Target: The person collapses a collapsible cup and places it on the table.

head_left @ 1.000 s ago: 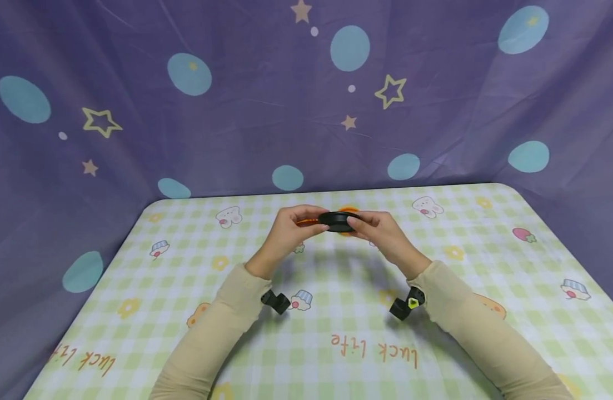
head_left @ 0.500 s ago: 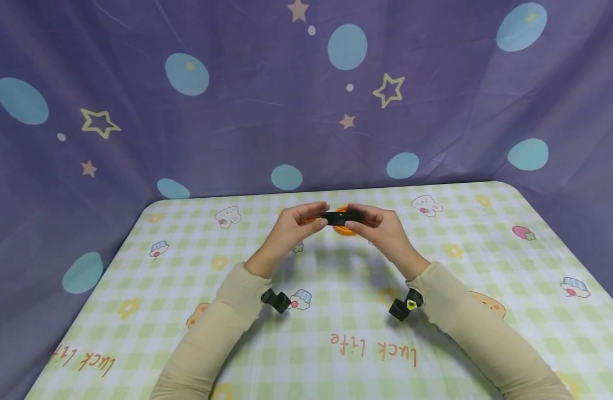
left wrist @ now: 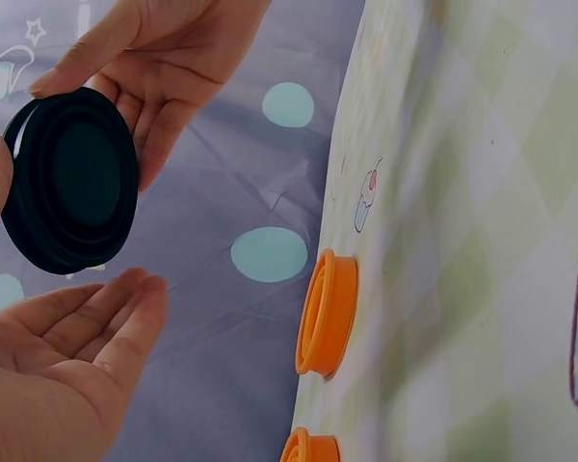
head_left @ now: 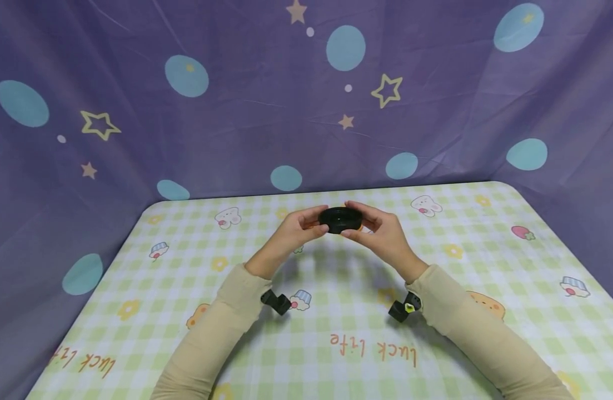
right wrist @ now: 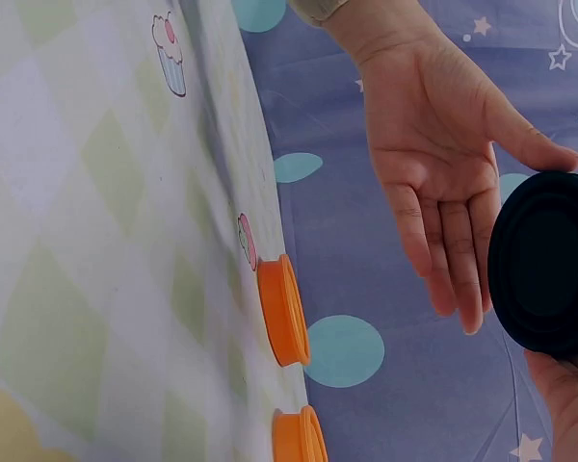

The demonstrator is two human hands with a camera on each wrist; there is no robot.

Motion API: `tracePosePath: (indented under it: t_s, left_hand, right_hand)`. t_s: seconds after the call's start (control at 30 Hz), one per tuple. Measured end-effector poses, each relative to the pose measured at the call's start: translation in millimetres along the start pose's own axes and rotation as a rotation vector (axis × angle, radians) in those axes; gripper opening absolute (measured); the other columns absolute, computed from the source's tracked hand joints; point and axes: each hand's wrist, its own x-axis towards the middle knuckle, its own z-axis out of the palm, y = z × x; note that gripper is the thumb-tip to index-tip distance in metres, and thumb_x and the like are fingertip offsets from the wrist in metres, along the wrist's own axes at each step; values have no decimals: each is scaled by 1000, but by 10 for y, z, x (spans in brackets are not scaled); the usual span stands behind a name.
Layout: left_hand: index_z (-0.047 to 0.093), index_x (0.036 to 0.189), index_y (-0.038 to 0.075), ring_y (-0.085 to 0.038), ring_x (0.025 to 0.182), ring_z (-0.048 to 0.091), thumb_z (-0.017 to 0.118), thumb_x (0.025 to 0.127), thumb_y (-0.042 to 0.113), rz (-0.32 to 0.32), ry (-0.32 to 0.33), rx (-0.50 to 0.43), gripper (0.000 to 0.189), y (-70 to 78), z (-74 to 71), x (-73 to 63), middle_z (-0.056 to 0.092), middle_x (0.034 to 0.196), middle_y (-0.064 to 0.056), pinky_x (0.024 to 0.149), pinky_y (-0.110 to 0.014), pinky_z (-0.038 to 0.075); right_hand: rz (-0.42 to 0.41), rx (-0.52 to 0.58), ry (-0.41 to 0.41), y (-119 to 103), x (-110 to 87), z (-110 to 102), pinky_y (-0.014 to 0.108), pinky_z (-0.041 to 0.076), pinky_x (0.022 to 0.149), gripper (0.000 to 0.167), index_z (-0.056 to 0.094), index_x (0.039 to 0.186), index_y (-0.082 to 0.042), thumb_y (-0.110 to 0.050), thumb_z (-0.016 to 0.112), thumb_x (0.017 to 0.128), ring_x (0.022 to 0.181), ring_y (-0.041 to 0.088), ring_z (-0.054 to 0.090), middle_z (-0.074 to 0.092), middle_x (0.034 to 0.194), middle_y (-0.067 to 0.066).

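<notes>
A black round dish [head_left: 340, 220] with concentric ridges is held up over the far middle of the table, hollow face tilted to the head camera. My right hand [head_left: 383, 236] pinches its rim; in the left wrist view, that hand's thumb [left wrist: 77, 58] lies on the edge and its fingers go behind. My left hand [head_left: 291, 236] is at the opposite side. Its thumb tip is right at the rim, while its fingers stretch out nearly straight, as the right wrist view shows on the left palm [right wrist: 433, 135]. Two orange round pieces, one of them an orange ring [right wrist: 284, 310], stand below.
The table has a green checked cloth [head_left: 331, 300] printed with cartoons and lettering. Behind its far edge hangs a purple curtain [head_left: 256, 133]. A second orange ring [left wrist: 310, 448] sits near the first. Small black cameras [head_left: 275, 301] are worn on both wrists.
The black dish has been turned over between the hands, from its raised side through edge-on to its hollow side. Right fingers have shifted round the rim; both arms stay about in place.
</notes>
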Motion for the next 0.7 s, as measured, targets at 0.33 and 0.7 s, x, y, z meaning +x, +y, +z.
tracePosePath:
  t_s: [0.33, 0.7]
  left_hand:
    - [43, 137, -5, -20, 108, 59, 64, 87, -1, -3, -3, -48, 54, 33, 53, -7, 51, 134, -23, 83, -23, 51]
    - [49, 132, -5, -22, 112, 58, 69, 79, -9, 68, 48, -30, 56, -42, 58, -14, 54, 129, -21, 98, -36, 45]
  right_hand:
    - [-27, -43, -59, 32, -8, -16, 26, 46, 95, 62, 49, 133, 5, -1, 75, 78, 120, 27, 53, 51, 133, 23]
    - [104, -87, -217, 50, 26, -44, 39, 33, 108, 78, 32, 145, -2, -5, 75, 80, 134, 27, 38, 36, 148, 17]
